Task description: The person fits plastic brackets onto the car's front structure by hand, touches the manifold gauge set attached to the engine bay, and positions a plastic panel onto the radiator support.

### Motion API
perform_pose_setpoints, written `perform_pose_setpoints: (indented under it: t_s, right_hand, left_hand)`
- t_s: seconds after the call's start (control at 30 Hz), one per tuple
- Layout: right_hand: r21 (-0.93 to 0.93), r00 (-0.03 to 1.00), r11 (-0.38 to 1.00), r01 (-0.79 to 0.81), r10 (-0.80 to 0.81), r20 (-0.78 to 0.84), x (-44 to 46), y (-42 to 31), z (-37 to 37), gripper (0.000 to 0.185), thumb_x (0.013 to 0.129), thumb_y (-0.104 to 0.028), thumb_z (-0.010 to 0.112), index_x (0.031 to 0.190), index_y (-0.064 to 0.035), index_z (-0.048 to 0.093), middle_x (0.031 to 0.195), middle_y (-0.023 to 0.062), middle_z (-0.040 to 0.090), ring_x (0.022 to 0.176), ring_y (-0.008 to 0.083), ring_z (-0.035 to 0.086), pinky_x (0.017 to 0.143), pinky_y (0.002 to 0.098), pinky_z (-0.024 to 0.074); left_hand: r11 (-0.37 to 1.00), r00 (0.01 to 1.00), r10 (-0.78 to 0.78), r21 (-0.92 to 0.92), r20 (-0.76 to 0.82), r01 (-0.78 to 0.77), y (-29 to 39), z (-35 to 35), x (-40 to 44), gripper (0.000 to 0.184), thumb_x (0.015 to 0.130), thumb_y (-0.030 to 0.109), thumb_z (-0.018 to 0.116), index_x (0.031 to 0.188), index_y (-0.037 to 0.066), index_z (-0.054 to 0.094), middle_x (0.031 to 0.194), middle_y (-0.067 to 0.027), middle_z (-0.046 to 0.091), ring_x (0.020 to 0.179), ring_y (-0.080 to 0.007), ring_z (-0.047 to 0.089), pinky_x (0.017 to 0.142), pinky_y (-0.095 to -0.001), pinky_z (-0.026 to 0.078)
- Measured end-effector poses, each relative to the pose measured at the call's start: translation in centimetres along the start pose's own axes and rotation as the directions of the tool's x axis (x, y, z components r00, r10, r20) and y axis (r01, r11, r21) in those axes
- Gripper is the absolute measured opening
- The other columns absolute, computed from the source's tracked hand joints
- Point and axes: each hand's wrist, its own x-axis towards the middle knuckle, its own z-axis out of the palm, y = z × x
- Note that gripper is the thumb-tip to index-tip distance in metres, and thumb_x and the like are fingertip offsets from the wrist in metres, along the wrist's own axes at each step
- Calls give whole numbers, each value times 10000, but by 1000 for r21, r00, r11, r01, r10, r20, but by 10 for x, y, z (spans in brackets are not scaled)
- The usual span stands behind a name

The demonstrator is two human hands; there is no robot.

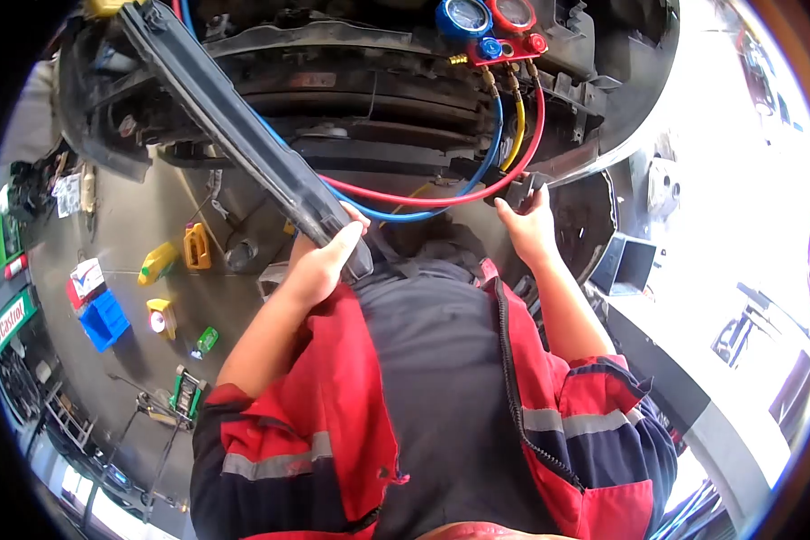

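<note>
Currently, left hand grips black trim strip low; right hand pinches dark tab. Ideally, strip clears gauge hoses.

On the floor at the left of the frame, a blue plastic bin, just below a red-and-white box. To their right, a yellow jug tilted near an amber jug, with a smaller yellow container below and, lower still, a green bottle. At lower left, a green-framed floor tool. At the far left edge, a green sign lettered "Castrol". At the right, a dark open-mouthed box; at lower right, a pale beam.
</note>
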Motion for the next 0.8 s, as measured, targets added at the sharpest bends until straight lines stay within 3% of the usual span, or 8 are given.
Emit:
perform_pose_setpoints:
  t_s: [0.13, 0.17, 0.3, 0.43, 0.7, 0.8]
  right_hand:
    - [81, 999, 997, 15, -11, -47, -7, 10, 6, 555, 839, -60, 736, 1304, -60, 434, 1081, 41, 562, 929, 98, 559, 794, 241, 488]
    - [70, 998, 997, 13, -9, -55, -7, 9, 8, 562, 840, -58, 735, 1312, -59, 430, 1078, 40, 558, 928, 99, 558, 800, 241, 487]
    - [35, 998, 999, 17, -15, -68, -4, 9, 8, 610, 846, -43, 727, 1361, -67, 400, 1060, 37, 544, 932, 106, 558, 821, 248, 488]
    - [174, 996, 984, -21, 36, -82, -9, 26, 5, 665, 849, -18, 724, 1403, -87, 362, 1117, 51, 552, 996, 120, 574, 876, 265, 491]
    - [19, 995, 997, -79, 80, -63, 13, 52, 11, 632, 829, -42, 713, 1378, -63, 400, 1112, 51, 561, 980, 124, 558, 883, 273, 472]
    - [3, 993, 995, -102, 102, -59, 22, 49, 18, 531, 815, -83, 733, 1266, -43, 456, 1059, 42, 569, 923, 127, 532, 854, 280, 458]
  left_hand:
    - [1000, 998, -4, 17, 62, 3, 5, -4, 19, 86, 955, 106, 569, 1008, 52, 611, 947, -20, 597, 900, -112, 557, 818, -274, 450]
    - [995, 992, -67, 77, 104, 59, 5, -9, 21, 174, 946, 111, 515, 1068, 20, 598, 1037, -76, 622, 996, -167, 581, 934, -324, 449]
    - [994, 988, -97, 57, 123, 91, 1, -12, 27, 204, 937, 135, 541, 1093, 16, 595, 1045, -83, 623, 995, -179, 582, 919, -331, 459]
    - [994, 992, -104, -38, 71, 107, 3, -8, 26, 113, 941, 122, 580, 1026, 53, 609, 967, -25, 600, 908, -124, 567, 837, -283, 457]
    - [980, 990, -138, 148, 35, 131, -2, -9, 20, 117, 939, 115, 590, 1046, 69, 603, 956, -9, 600, 895, -107, 577, 821, -287, 472]
    - [977, 981, -189, 105, 48, 184, 0, -9, 18, 201, 920, 127, 545, 1091, 28, 582, 1059, -67, 597, 1006, -156, 565, 933, -320, 443]
